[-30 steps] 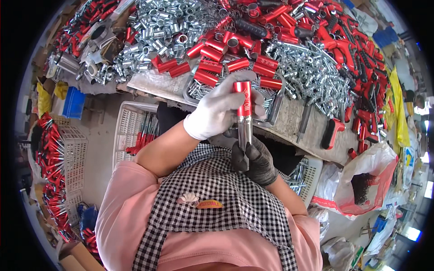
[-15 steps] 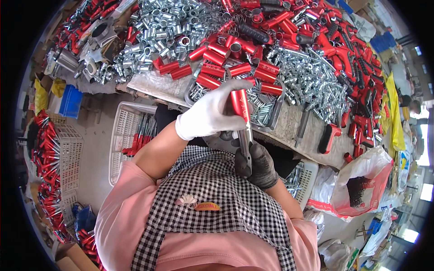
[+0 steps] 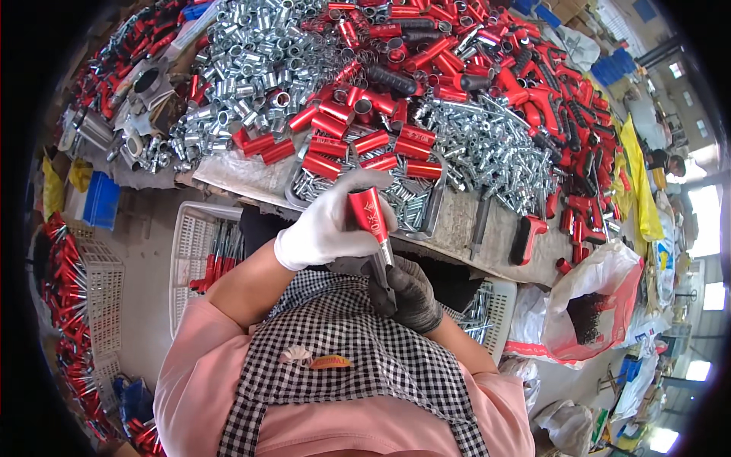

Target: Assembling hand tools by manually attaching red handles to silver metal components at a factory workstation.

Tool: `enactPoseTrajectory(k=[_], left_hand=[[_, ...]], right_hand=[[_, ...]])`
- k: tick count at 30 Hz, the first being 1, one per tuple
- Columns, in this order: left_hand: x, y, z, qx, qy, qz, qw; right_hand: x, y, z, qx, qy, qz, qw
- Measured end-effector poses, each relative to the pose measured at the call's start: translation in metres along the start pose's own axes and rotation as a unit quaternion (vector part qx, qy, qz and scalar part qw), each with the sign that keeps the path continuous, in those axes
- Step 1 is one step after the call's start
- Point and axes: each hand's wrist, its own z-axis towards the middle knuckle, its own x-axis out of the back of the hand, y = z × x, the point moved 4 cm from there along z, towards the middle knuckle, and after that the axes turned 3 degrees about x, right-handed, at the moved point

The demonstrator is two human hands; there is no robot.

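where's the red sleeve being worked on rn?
Head view, centre: the red cylindrical sleeve is gripped in the white-gloved left hand, just above the dark-gloved right hand, in front of the metal tray of silver parts.

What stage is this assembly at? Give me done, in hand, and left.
Done: finished red-handled tools fill the white basket below the bench. In hand: the left hand, in a white glove, holds a red sleeve over a metal rod gripped by the right hand, in a dark glove. Left: many loose red sleeves and silver metal parts lie piled on the bench.
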Motion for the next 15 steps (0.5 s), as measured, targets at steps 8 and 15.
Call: enactPoseTrajectory(k=[8, 15], left_hand=[[-0.012, -0.015, 0.006, -0.019, 0.117, -0.253, 0.960], [0.003, -0.010, -0.021, 0.092, 0.138, -0.211, 0.963]], right_hand=[[-0.012, 0.020, 0.018, 0.016, -0.048, -0.059, 0.997], [0.004, -0.025, 0.018, 0.086, -0.140, -0.617, 0.769]])
